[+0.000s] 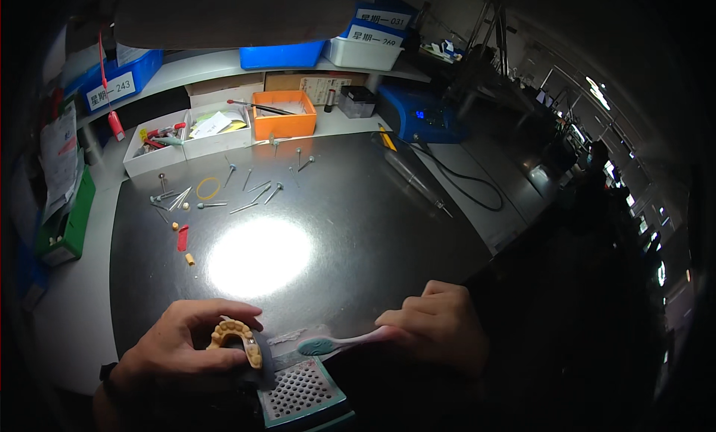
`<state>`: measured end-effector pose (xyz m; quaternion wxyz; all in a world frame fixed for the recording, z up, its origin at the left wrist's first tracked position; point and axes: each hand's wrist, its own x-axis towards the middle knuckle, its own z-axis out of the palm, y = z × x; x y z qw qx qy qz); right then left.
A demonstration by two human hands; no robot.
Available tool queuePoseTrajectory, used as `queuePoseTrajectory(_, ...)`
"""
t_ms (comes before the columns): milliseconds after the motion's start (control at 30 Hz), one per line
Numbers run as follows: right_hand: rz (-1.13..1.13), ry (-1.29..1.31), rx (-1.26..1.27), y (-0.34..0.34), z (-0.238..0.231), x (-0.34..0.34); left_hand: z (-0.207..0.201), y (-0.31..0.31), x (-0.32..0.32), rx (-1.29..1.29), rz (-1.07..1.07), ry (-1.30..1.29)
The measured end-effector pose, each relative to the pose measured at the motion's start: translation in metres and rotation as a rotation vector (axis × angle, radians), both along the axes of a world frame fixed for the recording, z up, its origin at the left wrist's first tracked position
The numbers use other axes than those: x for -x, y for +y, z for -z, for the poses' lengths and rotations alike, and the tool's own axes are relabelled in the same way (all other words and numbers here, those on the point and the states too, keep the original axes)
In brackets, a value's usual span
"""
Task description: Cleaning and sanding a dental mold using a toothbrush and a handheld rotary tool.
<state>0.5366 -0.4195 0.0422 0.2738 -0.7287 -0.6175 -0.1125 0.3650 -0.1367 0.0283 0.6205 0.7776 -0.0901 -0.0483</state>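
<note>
My left hand (175,339) is closed around a tan dental cast (233,329), an arch of teeth on a dark base, with one greyish metallic patch on its right side. The fingers curl over the far side and the thumb lies across the near side. In my right hand (440,324) is a toothbrush (317,347), gripped by its pale pink-white handle. Its teal head points left, a short way from the cast, over a grey ledge. Below the brush head sits a perforated metal grate (302,391) with a teal frame.
Several burs (272,193), a yellow rubber band (209,187), a red strip (183,238) and small tan pieces (190,260) lie on the dark mat. Behind stand an orange box (307,125) and white trays (149,162). A corded handpiece (418,182) and blue control unit (425,123) are at right.
</note>
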Motion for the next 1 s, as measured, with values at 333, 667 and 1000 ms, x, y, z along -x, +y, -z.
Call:
queuePoseTrajectory(333, 0.520, -0.093, -0.102, -0.062, -0.086, -0.057, 0.007, 0.001, 0.003, 0.448, -0.343, 0.202)
queuePoseTrajectory(667, 0.319, 0.496, -0.417, -0.011, -0.082, -0.118, 0.000, -0.004, -0.003, 0.579, -0.401, 0.253)
queuePoseTrajectory(1000, -0.021, 0.603, -0.131, 0.096, -0.084, -0.120, 0.012, 0.014, -0.013, 0.223, -0.450, 0.109)
